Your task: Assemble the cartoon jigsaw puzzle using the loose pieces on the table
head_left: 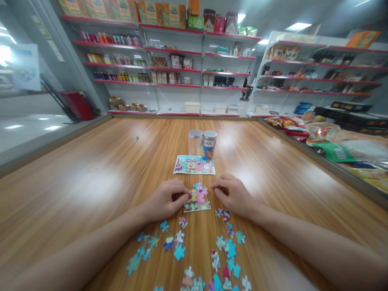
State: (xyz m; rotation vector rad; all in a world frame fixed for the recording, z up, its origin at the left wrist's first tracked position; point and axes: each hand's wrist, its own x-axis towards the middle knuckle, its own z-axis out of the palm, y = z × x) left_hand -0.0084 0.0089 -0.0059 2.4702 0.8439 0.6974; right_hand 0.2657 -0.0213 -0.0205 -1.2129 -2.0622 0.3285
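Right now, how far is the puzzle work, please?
Done: a small joined section with the pink figure. In hand: the left hand touches its left edge; the right hand is beside it. Left: many loose pieces nearer the person.

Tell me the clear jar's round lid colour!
The round lid is silvery grey, best in the head view.
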